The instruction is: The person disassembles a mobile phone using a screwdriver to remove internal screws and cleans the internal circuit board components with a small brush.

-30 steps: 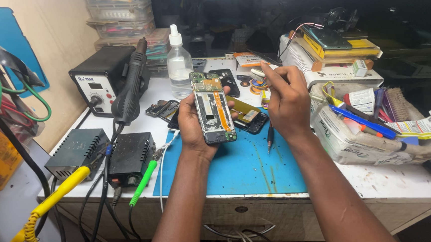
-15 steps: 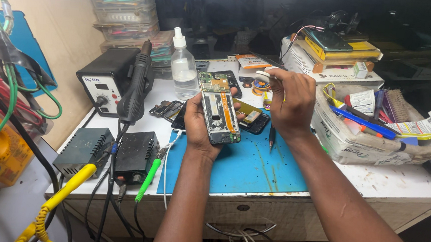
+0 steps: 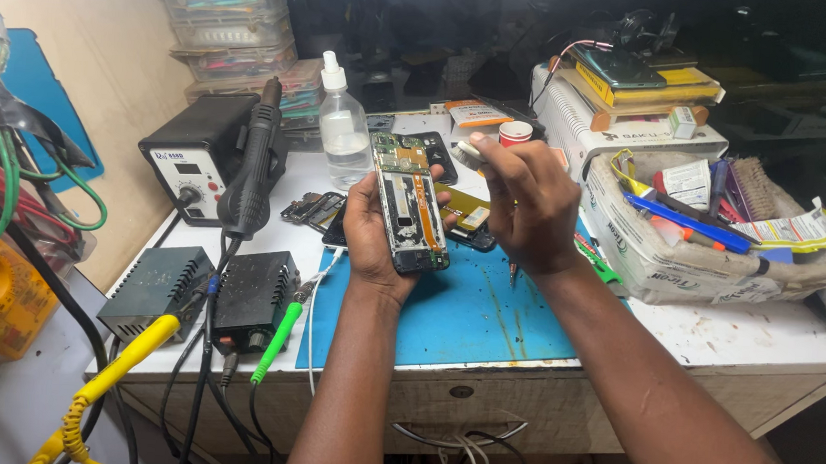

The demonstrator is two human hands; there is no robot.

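Nearest the camera, both forearms rise from the bottom edge, which cuts off the elbows. The drawer front of the counter (image 3: 769,349) shows below them, with loose wires hanging under it; where those wires lead is hidden. On the near left of the counter sit two dark power boxes (image 3: 201,295), with a yellow-handled lead (image 3: 123,362) and a green-handled tool (image 3: 277,341) lying out from them; their far ends are lost in the cable tangle.

Above the blue mat (image 3: 446,310), the left hand (image 3: 370,234) holds the opened phone (image 3: 410,203) upright, its fingers wrapped closed around its back and left edge, the thumb side hidden behind the frame. The phone has its back cover off: a green circuit board at the top, a bare metal frame below with an orange ribbon running down its right side. Finer parts are too small to make out.

Just right of the phone, the right hand (image 3: 527,210) is curled, its fingers pinched narrow around a small pale object (image 3: 469,150) at the fingertips; what it is cannot be told.

Behind the hands lie dark phone parts (image 3: 311,209), partly hidden. Farther back stand a clear squeeze bottle (image 3: 344,127), a hot-air station (image 3: 198,155) with its black handle (image 3: 252,170), and stacked plastic boxes (image 3: 227,20). To the far right, a cloth-lined tray (image 3: 707,269) holds mixed tools, beside a stack of books (image 3: 632,92).
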